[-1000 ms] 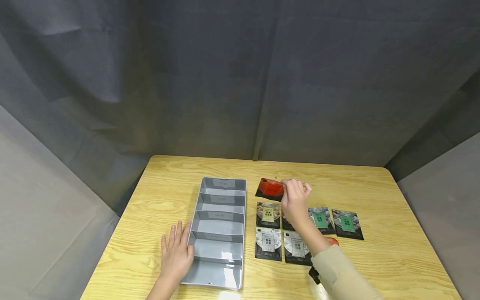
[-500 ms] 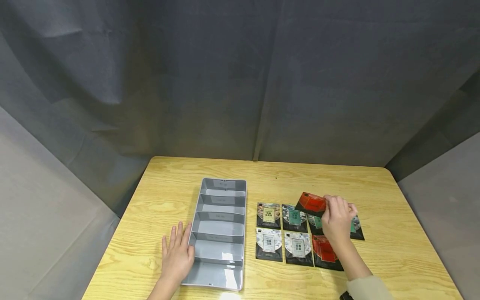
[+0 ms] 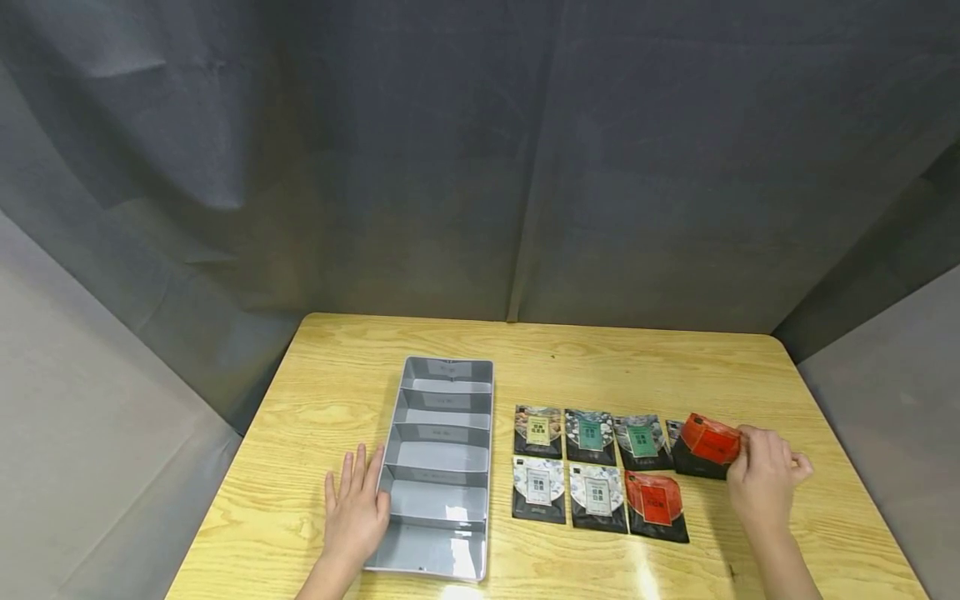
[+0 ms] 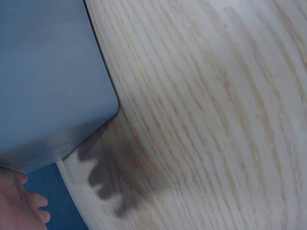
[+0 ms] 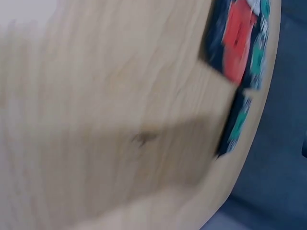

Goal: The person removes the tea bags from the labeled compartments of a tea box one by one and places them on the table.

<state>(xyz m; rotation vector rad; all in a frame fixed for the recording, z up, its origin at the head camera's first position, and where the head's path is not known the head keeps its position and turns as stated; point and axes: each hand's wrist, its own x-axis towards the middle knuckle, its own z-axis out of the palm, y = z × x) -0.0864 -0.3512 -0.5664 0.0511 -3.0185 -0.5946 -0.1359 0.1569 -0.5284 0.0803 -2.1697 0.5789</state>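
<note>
My right hand [image 3: 761, 479] pinches a red and black sachet [image 3: 708, 446] by its right edge, tilted above the right end of the back row. It covers most of a green-labelled sachet [image 3: 674, 429] there. In the right wrist view the hand is out of frame; that green-labelled packet shows beyond a red one lying on the table [image 5: 237, 43]. With straight fingers, my left hand [image 3: 354, 510] lies against the left side of a grey divided tray [image 3: 487, 467]. The left wrist view shows the tray's outer wall [image 4: 53, 76] and part of the left hand [image 4: 21, 203].
Sachets lie in two rows right of the tray: yellow-labelled [image 3: 537, 432] and green-labelled [image 3: 589, 436] ones behind, white ones [image 3: 538, 490] and a red one [image 3: 656, 507] in front. A dark curtain [image 3: 420, 167] hangs behind the wooden table [image 3: 337, 400].
My right hand has carried the red sachet from behind the yellow-labelled one rightward and nearer, to over the rightmost green-labelled sachet. My left hand and the tray stay where they were.
</note>
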